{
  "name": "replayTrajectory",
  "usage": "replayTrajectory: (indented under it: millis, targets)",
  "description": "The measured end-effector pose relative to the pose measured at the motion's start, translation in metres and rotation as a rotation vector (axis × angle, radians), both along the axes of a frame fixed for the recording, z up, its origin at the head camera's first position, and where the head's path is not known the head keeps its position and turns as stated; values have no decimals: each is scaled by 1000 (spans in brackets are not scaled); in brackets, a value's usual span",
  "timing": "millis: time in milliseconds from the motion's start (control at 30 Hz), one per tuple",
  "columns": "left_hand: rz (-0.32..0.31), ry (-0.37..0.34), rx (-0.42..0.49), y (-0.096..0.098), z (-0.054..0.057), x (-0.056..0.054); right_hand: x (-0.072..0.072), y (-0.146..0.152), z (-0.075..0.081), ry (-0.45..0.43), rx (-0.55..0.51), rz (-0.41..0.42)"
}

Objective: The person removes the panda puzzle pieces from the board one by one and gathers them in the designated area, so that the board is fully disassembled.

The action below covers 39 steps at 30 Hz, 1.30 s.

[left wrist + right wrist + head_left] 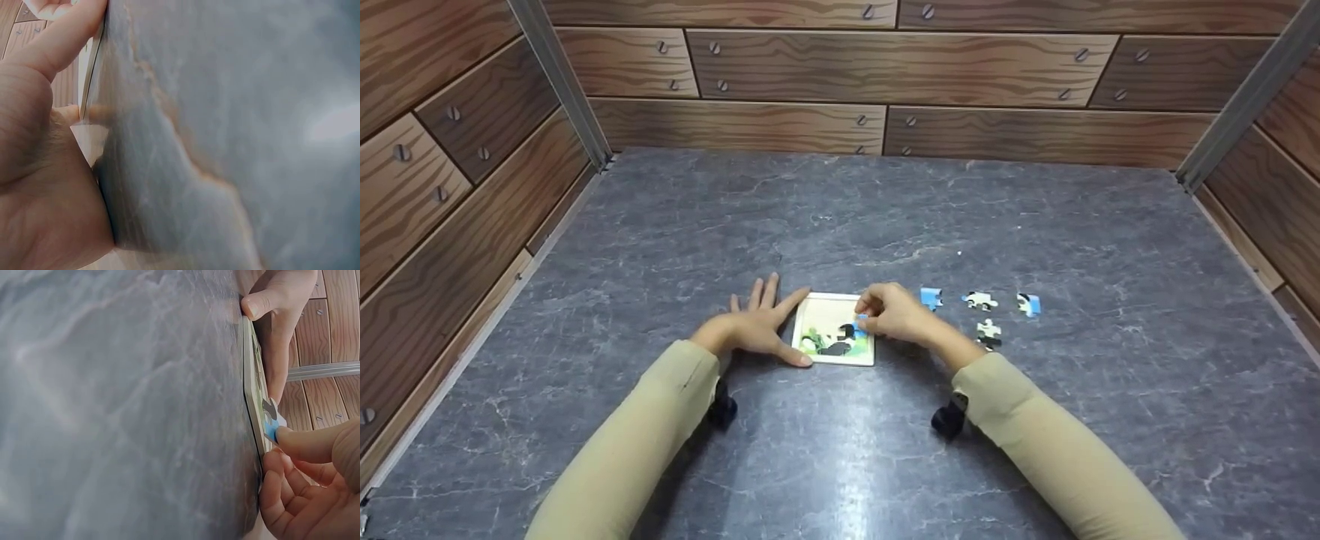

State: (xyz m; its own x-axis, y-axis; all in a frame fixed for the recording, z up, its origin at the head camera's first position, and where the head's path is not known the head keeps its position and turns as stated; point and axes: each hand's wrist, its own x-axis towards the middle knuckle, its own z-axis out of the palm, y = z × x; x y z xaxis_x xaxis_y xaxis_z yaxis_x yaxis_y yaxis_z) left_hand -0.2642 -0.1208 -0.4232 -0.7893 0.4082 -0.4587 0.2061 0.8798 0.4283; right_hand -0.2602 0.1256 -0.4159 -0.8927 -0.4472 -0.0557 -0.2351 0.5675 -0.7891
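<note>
A square puzzle tray (834,361) with a pale rim lies flat on the table, green, black and white pieces fitted along its lower part. My left hand (756,324) is spread at its left side, thumb at the lower left corner and index finger at the upper left corner. Over the tray's right side, my right hand (896,313) pinches a blue, black and white puzzle piece (272,427) between thumb and fingers. In the right wrist view the piece stands tilted at the tray's edge, and the curled lower fingers rest beside the rim.
Right of the tray lie loose puzzle pieces: a blue one (931,298), a mostly white one (980,301), a blue-and-white one (1029,304) and a white-and-black one (988,334). Wood-patterned walls (885,67) surround the grey marbled table (840,225) at the back and sides.
</note>
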Motion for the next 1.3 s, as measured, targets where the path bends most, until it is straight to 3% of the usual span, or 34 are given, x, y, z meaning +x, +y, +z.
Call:
replayTrajectory:
  millis: [467,700,1033,1300]
  targets:
    - [1,3,11,0,4,1,1,7,1,18,-31,53]
    - [13,6,-30,7,9,5,2,5,1,33,-17,53]
    - [84,-2,-9,40,12,11,1,5,0,62,-44,56]
    - [166,-29,-7,48,8,10,3,6,-1,71,-50,62]
